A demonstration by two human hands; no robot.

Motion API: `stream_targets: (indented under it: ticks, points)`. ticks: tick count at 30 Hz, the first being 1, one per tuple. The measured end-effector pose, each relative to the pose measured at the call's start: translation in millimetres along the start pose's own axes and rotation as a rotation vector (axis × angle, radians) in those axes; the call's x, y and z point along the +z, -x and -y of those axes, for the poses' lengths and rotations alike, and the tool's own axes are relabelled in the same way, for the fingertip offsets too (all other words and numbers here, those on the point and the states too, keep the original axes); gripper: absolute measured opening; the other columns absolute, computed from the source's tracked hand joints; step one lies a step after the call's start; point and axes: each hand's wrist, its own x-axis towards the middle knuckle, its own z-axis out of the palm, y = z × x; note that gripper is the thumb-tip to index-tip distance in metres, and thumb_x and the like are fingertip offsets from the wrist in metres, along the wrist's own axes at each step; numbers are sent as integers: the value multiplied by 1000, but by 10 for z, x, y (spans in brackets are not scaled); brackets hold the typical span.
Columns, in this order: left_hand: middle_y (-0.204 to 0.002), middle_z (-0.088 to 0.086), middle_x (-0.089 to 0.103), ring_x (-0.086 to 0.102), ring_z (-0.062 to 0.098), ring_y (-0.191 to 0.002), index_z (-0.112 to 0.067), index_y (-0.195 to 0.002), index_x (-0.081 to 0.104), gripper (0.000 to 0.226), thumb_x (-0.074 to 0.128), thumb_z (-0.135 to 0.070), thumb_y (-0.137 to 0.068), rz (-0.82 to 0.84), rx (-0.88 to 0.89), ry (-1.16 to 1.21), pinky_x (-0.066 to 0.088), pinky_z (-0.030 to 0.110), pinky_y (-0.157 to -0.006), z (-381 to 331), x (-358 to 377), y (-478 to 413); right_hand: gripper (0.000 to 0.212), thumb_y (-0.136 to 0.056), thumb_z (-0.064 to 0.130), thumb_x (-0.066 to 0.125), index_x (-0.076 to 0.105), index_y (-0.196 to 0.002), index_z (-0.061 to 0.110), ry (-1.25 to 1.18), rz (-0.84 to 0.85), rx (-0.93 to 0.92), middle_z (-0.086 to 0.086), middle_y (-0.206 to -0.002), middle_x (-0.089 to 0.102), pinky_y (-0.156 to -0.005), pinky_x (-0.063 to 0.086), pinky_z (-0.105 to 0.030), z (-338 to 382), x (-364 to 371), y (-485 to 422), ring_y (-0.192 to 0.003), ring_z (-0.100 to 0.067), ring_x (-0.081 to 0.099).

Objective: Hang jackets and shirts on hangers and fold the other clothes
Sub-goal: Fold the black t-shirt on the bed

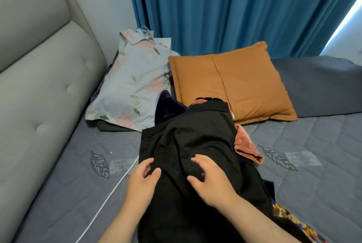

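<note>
Hands rest on a black garment heaped mid-frame on a grey bed: left hand and right hand, fingers spread and curled, gripping nothing. Floral shirt lies upper left, beside an orange pillow.

Lighting: soft, even, moderately bright indoor light. Source: daylight strip at 2 o'clock, overexposed to bluish white where the blue curtain parts. Shadows: faint and diffuse; slight darkening under the orange pillow. Black garment: underexposed, folds barely legible. Sharpness: soft throughout, compression smear; mild motion blur on left hand and right hand. Distortion: wide-angle bowing of the headboard at 9 o'clock; edges stretched.
</note>
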Motion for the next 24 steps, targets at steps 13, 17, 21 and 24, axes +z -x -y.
stream_targets:
  ticks: [13,17,21,24]
  points:
    - [-134,-8,53,54,14,-122,-28,-144,36,99,75,-54,-57,-18,-235,31,44,41,-106,1727,428,-1625,61,-78,37,78,55,-135,30,-40,203,127,19,-155,12,-109,19,-12,-1163,1372,-1043,-139,-4,27]
    - [-129,-10,52,53,13,-118,-44,-127,53,59,72,-53,-71,-93,-228,16,44,42,-105,1856,500,-1797,30,-85,12,72,67,-85,42,-214,193,156,10,-155,23,-93,23,6,-1233,1433,-1152,-127,2,35]
    - [-96,3,70,64,20,-95,-19,-93,70,11,64,-11,-90,-150,-276,279,51,34,-90,1809,556,-1810,26,-90,14,66,70,-77,36,-285,150,176,8,-155,29,-87,24,8,-1238,1453,-1184,-125,5,37]
    - [-80,2,71,66,26,-86,-21,-71,70,20,66,-8,-85,-183,-252,94,52,38,-83,1784,521,-1704,19,-92,12,62,77,-83,19,-431,133,232,11,-150,36,-90,30,3,-1183,1398,-1182,-127,4,41]
